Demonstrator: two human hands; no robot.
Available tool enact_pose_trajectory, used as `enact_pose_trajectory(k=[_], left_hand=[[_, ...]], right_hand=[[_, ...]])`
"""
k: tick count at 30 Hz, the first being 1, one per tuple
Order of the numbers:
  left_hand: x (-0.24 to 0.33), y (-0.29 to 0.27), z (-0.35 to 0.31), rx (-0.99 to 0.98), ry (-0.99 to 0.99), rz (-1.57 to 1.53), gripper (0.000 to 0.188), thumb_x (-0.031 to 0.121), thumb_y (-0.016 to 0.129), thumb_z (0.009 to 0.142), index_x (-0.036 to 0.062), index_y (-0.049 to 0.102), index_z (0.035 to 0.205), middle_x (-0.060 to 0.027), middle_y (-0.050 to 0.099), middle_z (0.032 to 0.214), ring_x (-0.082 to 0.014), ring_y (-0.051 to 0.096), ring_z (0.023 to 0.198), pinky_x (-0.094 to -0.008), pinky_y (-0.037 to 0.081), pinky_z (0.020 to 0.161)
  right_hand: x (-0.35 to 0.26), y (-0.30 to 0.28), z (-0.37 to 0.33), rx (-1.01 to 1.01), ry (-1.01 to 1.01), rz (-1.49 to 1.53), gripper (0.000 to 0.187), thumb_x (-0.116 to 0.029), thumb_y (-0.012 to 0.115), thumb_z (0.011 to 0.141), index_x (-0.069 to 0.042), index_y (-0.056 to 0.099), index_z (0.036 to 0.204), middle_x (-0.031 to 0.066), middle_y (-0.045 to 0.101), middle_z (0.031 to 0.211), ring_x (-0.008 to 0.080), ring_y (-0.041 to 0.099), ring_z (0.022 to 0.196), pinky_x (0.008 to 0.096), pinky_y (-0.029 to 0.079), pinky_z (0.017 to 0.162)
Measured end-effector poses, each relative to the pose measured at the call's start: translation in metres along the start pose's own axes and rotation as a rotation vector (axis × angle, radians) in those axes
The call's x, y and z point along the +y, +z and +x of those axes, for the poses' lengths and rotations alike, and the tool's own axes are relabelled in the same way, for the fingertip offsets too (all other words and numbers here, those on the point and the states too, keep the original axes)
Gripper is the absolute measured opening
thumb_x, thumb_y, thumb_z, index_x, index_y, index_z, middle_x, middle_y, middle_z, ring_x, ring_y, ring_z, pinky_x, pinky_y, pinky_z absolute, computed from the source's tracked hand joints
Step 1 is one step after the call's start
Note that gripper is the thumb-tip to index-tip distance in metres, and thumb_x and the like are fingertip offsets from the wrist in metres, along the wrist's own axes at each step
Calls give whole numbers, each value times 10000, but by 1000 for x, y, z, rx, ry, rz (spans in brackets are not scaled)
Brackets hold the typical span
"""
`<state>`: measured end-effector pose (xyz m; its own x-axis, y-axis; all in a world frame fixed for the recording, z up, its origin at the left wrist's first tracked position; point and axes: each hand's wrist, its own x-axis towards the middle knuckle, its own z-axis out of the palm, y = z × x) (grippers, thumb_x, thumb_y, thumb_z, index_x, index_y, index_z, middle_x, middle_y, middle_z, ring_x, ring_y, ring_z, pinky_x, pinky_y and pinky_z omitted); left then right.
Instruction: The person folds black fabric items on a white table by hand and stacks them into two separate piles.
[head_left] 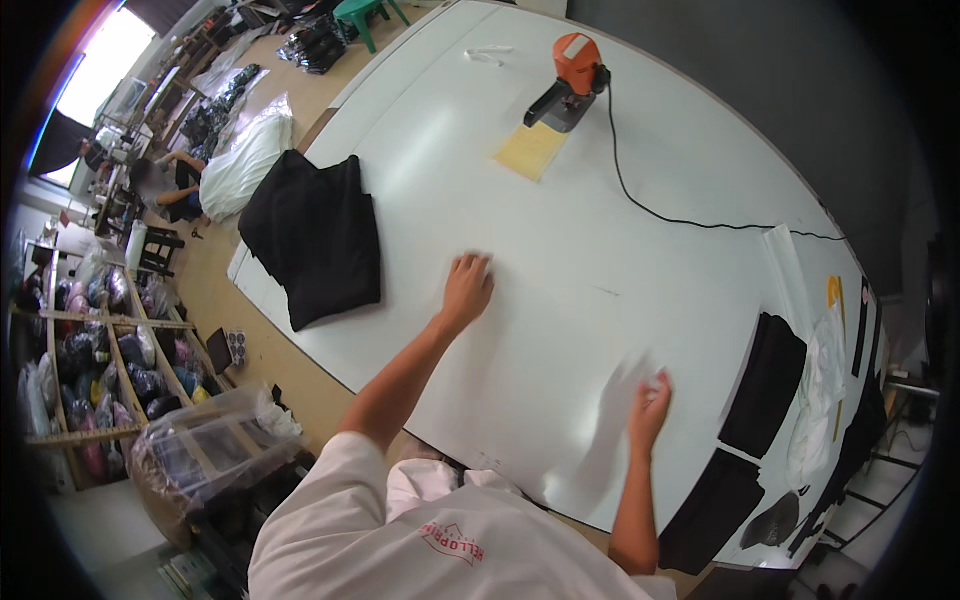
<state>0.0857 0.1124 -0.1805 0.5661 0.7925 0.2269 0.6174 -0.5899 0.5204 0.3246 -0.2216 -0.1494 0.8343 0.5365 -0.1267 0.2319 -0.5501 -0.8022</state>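
My left hand (pixel 468 291) is over the middle of the white table (pixel 540 380), its fingers loosely bent and slightly apart, with nothing in it. My right hand (pixel 651 402) hovers over the table's near right part, its shadow falling beside it. Its fingers are half curled and a little blurred, and no object shows in them. To the left of my left hand lies a stack of folded black fabric (pixel 322 240). Nearest to my right hand are two folded black cloth pieces, an upper one (pixel 765 385) and a lower one (pixel 712 510).
An orange and black electric machine (pixel 577 75) stands at the far side beside a yellow sheet (pixel 531 151); its black cord (pixel 660 213) runs right. Clear plastic bags (pixel 822 390) lie along the right edge. At left are bag-filled shelves (pixel 105 350) and a seated person (pixel 165 185).
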Motion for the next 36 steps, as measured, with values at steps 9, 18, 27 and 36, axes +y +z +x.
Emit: enact_pose_trajectory(k=[9, 18, 27, 36], left_hand=[[-37, 39, 170, -154, 96, 256, 561, 385, 366, 1007, 156, 371, 1520, -115, 280, 1599, -403, 216, 1461, -523, 145, 1196], [-33, 27, 170, -185, 82, 137, 538, 339, 396, 1000, 107, 413, 1485, -137, 348, 1555, -411, 235, 1449, -528, 146, 1200], [-35, 27, 174, -211, 106, 102, 501, 304, 416, 1001, 106, 451, 1460, -135, 392, 1517, -401, 284, 1414, -522, 169, 1193], [-37, 33, 172, -155, 129, 107, 490, 276, 467, 981, 112, 456, 1443, -166, 397, 1476, -418, 288, 1393, -535, 186, 1179]], right_hand=[[-9, 98, -132, 356, -34, -526, 373, -196, 563, 913, 32, 516, 1204, 229, 543, 1158, 421, 495, 1074, 534, 404, 919], [-17, 101, -131, 371, 9, -648, 360, -154, 520, 911, 41, 506, 1212, 234, 514, 1184, 415, 474, 1106, 513, 389, 958], [-19, 103, -129, 381, 59, -673, 362, -193, 503, 929, 44, 495, 1204, 239, 511, 1169, 426, 472, 1098, 537, 391, 948], [-18, 103, -130, 404, 94, -641, 364, -178, 525, 907, 35, 505, 1201, 237, 518, 1172, 424, 472, 1106, 536, 392, 952]])
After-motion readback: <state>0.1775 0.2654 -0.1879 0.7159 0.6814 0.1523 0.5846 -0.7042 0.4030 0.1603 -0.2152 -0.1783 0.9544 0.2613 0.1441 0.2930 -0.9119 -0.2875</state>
